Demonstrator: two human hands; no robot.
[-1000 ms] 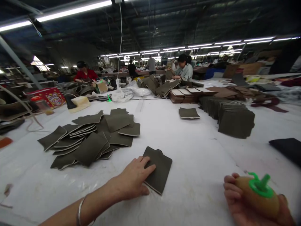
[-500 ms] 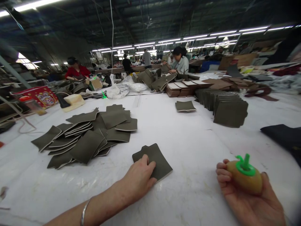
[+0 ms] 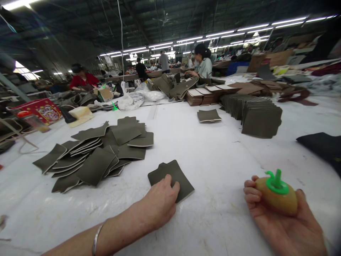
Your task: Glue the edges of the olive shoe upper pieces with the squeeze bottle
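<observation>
Person's left hand (image 3: pixel 161 199) has half-curled fingers on one dark panel (image 3: pixel 174 170), lower centre (can't tell if gripped); right hand (image 3: pixel 289 229), lower right, curled round one amber bottle (image 3: pixel 277 202), contents unclear.

Cool white light comes from ceiling tubes (image 3: pixel 253 29) between twelve and two o'clock, plus a glaring lamp (image 3: pixel 18 4) near ten with a faint flare. The roof (image 3: pixel 87 32) is dim; the desk (image 3: pixel 191 149) is bright, its shadows soft, a slight sheen towards eight. Edges stretch and smear, the background is soft, and the two o'clock corner blackens.
</observation>
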